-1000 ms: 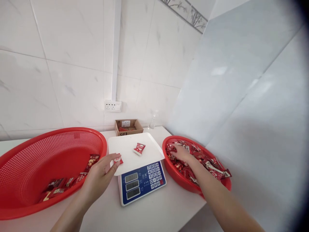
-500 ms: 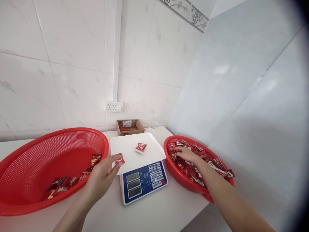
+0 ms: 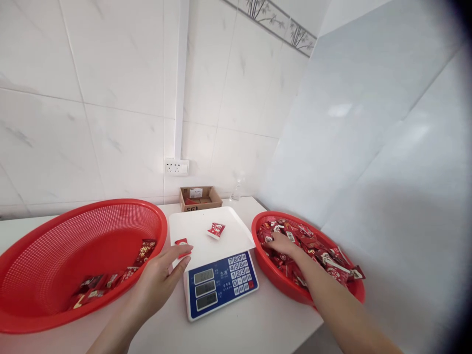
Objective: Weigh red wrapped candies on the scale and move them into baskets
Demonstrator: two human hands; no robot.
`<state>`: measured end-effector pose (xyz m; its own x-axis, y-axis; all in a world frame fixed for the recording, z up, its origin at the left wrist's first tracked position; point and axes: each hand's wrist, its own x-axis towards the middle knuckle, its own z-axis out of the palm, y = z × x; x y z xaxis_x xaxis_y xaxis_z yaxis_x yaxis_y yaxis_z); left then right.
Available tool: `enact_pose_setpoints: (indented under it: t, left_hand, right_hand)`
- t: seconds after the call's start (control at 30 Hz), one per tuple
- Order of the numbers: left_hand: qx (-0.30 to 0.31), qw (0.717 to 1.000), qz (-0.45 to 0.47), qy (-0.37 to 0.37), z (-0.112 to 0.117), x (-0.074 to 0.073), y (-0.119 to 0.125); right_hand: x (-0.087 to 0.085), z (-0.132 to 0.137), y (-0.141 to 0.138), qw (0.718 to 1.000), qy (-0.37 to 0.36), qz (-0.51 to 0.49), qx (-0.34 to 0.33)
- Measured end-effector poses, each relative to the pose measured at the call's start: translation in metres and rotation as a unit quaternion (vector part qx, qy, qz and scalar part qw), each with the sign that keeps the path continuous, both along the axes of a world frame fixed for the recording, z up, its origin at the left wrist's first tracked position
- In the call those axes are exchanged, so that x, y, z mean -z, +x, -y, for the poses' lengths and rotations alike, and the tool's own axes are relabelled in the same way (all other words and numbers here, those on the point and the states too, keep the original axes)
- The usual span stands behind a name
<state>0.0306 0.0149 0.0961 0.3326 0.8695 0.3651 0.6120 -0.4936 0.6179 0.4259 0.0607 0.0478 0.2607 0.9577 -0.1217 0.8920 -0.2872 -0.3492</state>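
Observation:
My left hand (image 3: 162,275) is at the near left edge of the scale's white tray (image 3: 199,223), thumb and fingers closed on a small red candy packet (image 3: 180,242). Another red and white candy packet (image 3: 216,230) lies on the tray behind it. Over in the right red basket (image 3: 273,281), my right hand (image 3: 283,244) reaches into a pile of red wrapped candies (image 3: 324,255). Its fingertips are sunk among the wrappers, so I cannot see whether they grip one. The blue scale panel (image 3: 223,285) with number keys faces me.
A large red mesh basket (image 3: 121,209) stands at the left, with several wrapped candies (image 3: 96,290) along its near right side. Behind the scale are a small cardboard box (image 3: 201,198) and a clear glass vessel (image 3: 236,191) by the wall. The table's edge runs below the right basket.
My right hand has lowered its fingers deeper into the candy pile. My left hand stays at the tray edge with its packet, tipped a little differently. The whole view has shifted slightly.

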Motion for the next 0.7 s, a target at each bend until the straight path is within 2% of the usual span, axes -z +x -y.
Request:
enact_pose_setpoints:
  t: [0.13, 0.27, 0.33, 0.4, 0.47, 0.53, 0.6, 0.7]
  left_hand:
    - [0.003, 1.000, -0.004, -0.002, 0.000, -0.003, 0.000]
    - [0.005, 1.000, -0.019, -0.008, -0.001, -0.003, 0.000]
    - [0.010, 0.999, -0.047, -0.012, -0.003, 0.003, 0.000]
    - [0.011, 0.996, -0.086, -0.014, -0.005, 0.011, -0.001]
    - [0.011, 0.992, -0.124, -0.016, -0.006, 0.019, -0.002]
    - [0.012, 0.988, -0.151, -0.021, -0.007, 0.024, -0.002]
    - [0.013, 0.985, -0.172, -0.023, -0.006, 0.026, -0.001]
    - [0.020, 0.980, -0.199, -0.026, -0.005, 0.024, 0.000]
  right_hand:
    - [-0.016, 0.000, 0.002, 0.997, 0.040, 0.041, 0.045]
    - [-0.041, -0.002, -0.007, 0.991, 0.098, 0.052, 0.074]
    - [-0.054, -0.003, -0.021, 0.990, 0.126, 0.018, 0.062]
    - [-0.063, -0.003, -0.043, 0.986, 0.146, -0.073, 0.027]
    - [-0.066, -0.003, -0.073, 0.973, 0.143, -0.183, -0.018]
    - [-0.063, -0.004, -0.105, 0.959, 0.115, -0.252, -0.061]
    - [-0.056, -0.005, -0.133, 0.954, 0.075, -0.270, -0.107]
    - [-0.049, -0.010, -0.156, 0.963, 0.038, -0.219, -0.151]
